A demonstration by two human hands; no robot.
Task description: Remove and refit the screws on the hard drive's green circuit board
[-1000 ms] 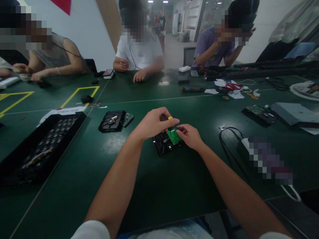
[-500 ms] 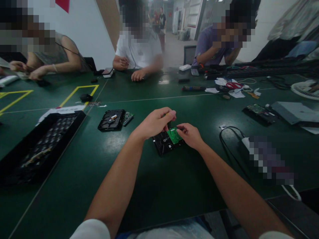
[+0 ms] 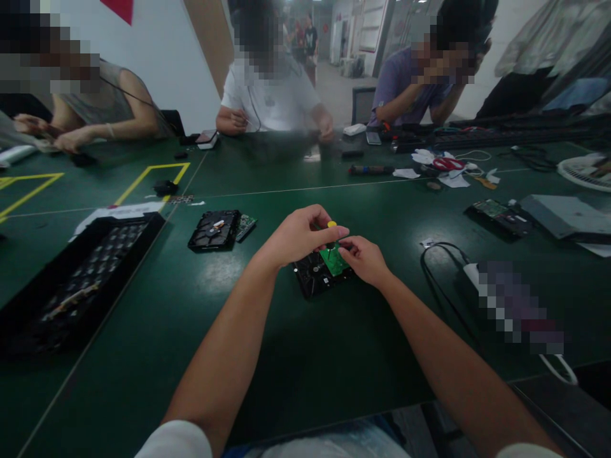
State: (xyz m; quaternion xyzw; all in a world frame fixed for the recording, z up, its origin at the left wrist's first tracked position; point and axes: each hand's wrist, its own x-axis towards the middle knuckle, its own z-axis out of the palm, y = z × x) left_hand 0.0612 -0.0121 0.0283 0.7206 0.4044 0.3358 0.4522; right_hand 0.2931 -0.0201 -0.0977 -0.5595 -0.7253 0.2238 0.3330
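Note:
A black hard drive [image 3: 310, 277] with a green circuit board [image 3: 336, 262] on it lies on the green table in front of me. My left hand [image 3: 312, 234] is closed round a screwdriver [image 3: 331, 225] with a yellow end, held upright over the board with its tip down on or near it. At the right edge of the board is my right hand [image 3: 363, 257], thumb and fingers bent together at the drive's far right corner; what they pinch, if anything, is too small to make out.
Another hard drive [image 3: 214, 230] and a loose circuit board [image 3: 246, 227] lie to the left, beyond a long black tray [image 3: 81, 280]. At right are a third drive [image 3: 499, 218], a grey box [image 3: 568, 216] and a cable [image 3: 442, 286]. People sit across the table.
My left hand has shifted slightly right and its fingers have turned, so the yellow end now shows. My right hand has barely moved. The person opposite has moved a hand off the table.

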